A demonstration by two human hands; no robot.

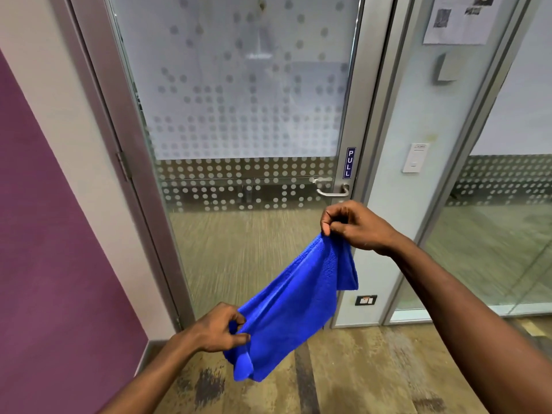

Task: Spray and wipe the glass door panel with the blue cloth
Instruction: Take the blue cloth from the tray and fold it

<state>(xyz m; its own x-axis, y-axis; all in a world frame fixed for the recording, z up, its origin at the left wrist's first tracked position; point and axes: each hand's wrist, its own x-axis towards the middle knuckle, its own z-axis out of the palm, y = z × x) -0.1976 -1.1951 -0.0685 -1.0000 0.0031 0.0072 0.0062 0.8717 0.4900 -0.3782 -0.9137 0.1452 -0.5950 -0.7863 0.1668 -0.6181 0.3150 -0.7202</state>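
A blue cloth [294, 303] hangs stretched between my two hands in front of the door. My right hand [355, 225] pinches its upper corner just below the door handle. My left hand [222, 327] pinches a lower corner, nearer the floor. The glass door panel [239, 115] stands straight ahead in a grey metal frame, frosted with a dot pattern above and clear glass below. No spray bottle is in view.
A lever handle [333, 191] and a PULL sign [349, 162] sit on the door's right stile. A purple and white wall [44, 234] stands at the left. Further glass panels [493, 234], a switch plate [415, 158] and a floor socket [366, 300] are at the right.
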